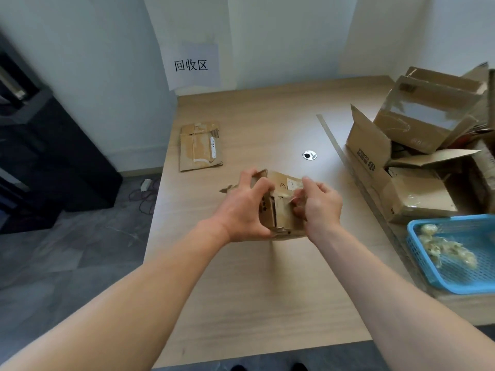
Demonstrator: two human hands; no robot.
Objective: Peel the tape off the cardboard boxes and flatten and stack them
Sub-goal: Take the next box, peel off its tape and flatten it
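Note:
A small brown cardboard box (282,183) sits on the wooden table (254,290) in the middle of the head view. My left hand (245,210) grips its left side, fingers curled over the top edge. My right hand (320,203) pinches a strip of clear tape (290,198) that stretches from the box's front face. A flattened cardboard box (199,145) lies at the table's far left. A pile of unflattened boxes (417,145) stands at the right.
A blue plastic basket (417,250) with crumpled balls of tape sits at the right edge. A round metal cable hole (309,155) is in the tabletop. A paper sign (191,65) hangs on the wall. Dark furniture (40,156) stands on the left.

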